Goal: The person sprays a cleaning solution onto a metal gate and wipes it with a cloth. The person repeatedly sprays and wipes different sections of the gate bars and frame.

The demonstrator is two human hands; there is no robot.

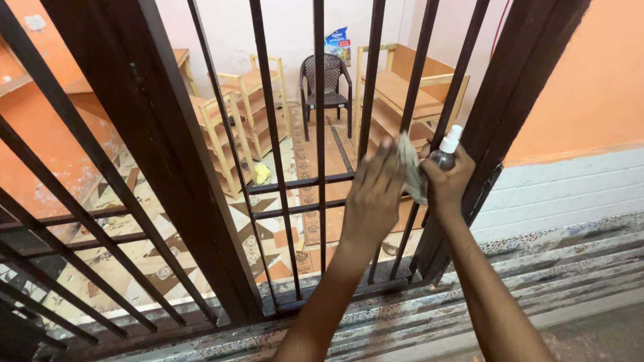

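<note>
While both hands work at the gate bars (320, 134), centre-right of frame:
Right hand (448, 179) grips spray bottle (445, 151) upright, white nozzle up, tilted slightly right; left hand (374, 194) presses cloth (409, 166), fingers extended; blue packet (339, 44) top centre.

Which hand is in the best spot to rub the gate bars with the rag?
Probably the left hand. It already holds the cloth flat up against the dark metal bars. The right hand is busy gripping the spray bottle.
</note>
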